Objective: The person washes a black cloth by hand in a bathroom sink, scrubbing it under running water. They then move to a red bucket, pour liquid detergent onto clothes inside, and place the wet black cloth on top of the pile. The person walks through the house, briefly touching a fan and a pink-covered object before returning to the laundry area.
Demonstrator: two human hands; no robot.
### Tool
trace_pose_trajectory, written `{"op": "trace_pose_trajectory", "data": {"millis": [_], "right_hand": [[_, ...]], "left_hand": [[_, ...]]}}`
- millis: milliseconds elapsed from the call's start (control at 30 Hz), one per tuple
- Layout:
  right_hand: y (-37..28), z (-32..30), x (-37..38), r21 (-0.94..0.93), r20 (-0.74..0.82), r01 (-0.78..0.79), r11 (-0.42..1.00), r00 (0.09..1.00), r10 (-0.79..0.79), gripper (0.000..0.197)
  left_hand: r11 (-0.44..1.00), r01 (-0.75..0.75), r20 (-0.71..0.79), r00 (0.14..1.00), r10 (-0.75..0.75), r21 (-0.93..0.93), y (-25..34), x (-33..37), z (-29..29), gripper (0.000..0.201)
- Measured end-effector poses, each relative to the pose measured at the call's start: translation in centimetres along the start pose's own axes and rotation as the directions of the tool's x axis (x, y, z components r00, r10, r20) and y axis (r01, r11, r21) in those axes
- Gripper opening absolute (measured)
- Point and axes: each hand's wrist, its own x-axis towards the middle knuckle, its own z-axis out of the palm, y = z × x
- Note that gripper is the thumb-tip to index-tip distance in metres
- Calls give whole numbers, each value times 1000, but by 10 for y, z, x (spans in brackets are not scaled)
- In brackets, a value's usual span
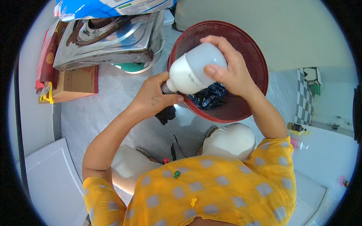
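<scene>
A large white LED light bulb [184, 75] is held in both hands, tilted over a dark red bucket [260, 75]. At its lower left end, my left hand [154, 96] is closed around the neck and metal screw base. My right hand [232, 69] grips the frosted dome at the upper right, thumb on the near side and fingers over the far side. Under the bulb, a dark blue checked cloth [209, 97] lies inside the bucket. Part of the screw base is hidden by my left hand.
To the far left, a metal stove [107, 43] sits beneath a blue and white bag [120, 8]. A cardboard box [81, 83] and a red bag [48, 56] stand beside it. A black cloth-like thing [166, 115] lies on the grey floor [94, 120] near the bucket.
</scene>
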Motion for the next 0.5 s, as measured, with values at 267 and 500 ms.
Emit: {"op": "trace_pose_trajectory", "data": {"millis": [267, 500], "right_hand": [[33, -33, 8, 85, -107, -183, 979, 976, 192, 51], [49, -50, -4, -102, 162, -211, 972, 961, 225, 53]], "left_hand": [[983, 183, 109, 977, -184, 26, -16, 8, -20, 26], [878, 408, 202, 909, -365, -249, -41, 15, -13, 26]]}}
